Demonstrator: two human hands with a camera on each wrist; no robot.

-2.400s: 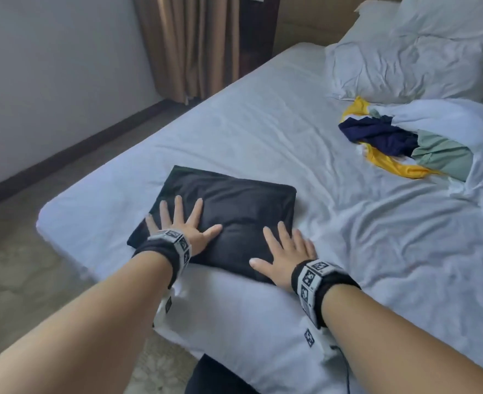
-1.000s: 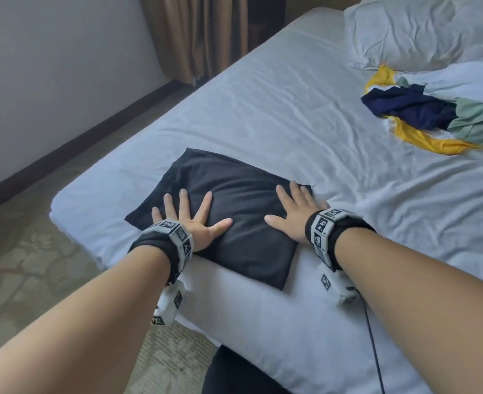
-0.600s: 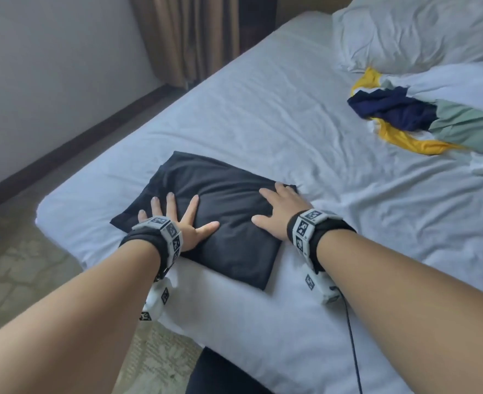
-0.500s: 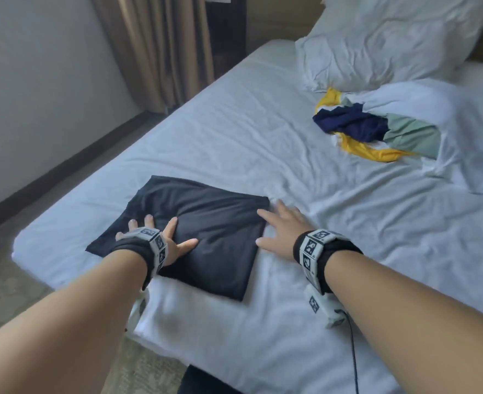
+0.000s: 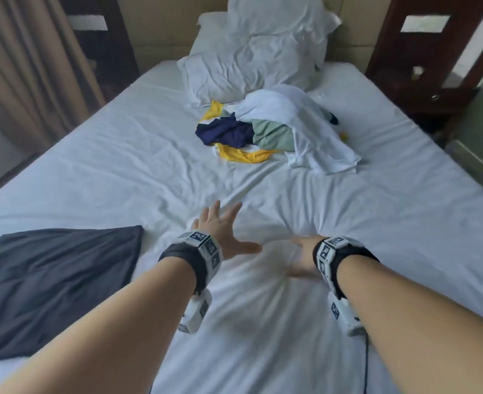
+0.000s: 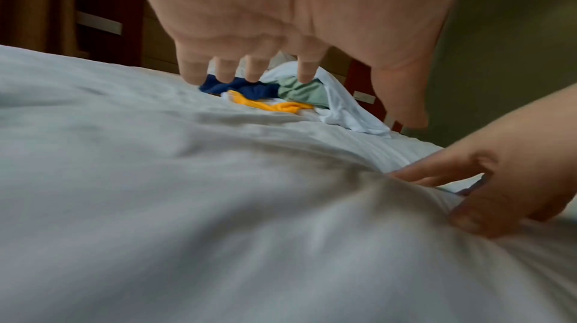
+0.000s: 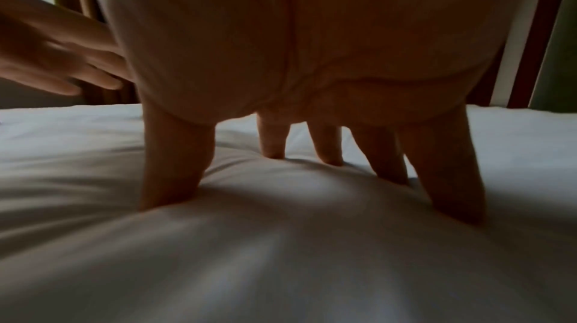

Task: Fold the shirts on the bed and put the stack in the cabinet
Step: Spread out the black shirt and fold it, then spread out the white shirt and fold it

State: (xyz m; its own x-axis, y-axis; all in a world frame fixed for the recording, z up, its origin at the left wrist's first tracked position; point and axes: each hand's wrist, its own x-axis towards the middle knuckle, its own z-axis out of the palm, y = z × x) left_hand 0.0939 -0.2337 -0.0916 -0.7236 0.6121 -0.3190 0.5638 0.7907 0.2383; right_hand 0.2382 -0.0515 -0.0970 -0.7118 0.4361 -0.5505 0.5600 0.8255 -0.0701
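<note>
Left hand: the left hand (image 5: 220, 228) reaches forward above the bed (image 5: 121, 172), fingers spread and straight, thumb out to the side. It holds nothing. In the left wrist view the fingers (image 6: 256, 69) point toward the pile and the palm is clear of the sheet.
Right hand: the right hand (image 5: 303, 260) is planted on the sheet just beside the left hand. In the right wrist view its fingertips (image 7: 328, 150) and thumb press down into the fabric, spread apart, and creases radiate from the contact point. It grips nothing.
Black shirt: the folded black shirt (image 5: 55, 277) lies flat at the near left edge of the bed, apart from both hands, its far right corner nearest the left wrist.
Pile: the pile (image 5: 268, 132) of unfolded shirts lies toward the head of the bed, well apart from the hands. Visible in it are a navy shirt (image 5: 226, 132), a yellow shirt (image 5: 243, 155), a green shirt (image 5: 271, 135) and a white shirt (image 5: 311, 129) draped over the right side.
Pillows: the pillows (image 5: 251, 61) are heaped at the head edge, touching the far side of the pile.
Curtain: the curtain (image 5: 27, 72) hangs beyond the left edge of the bed.
Wristbands: each wrist carries a marked wristband (image 5: 203, 245), with a small white unit hanging below it.
</note>
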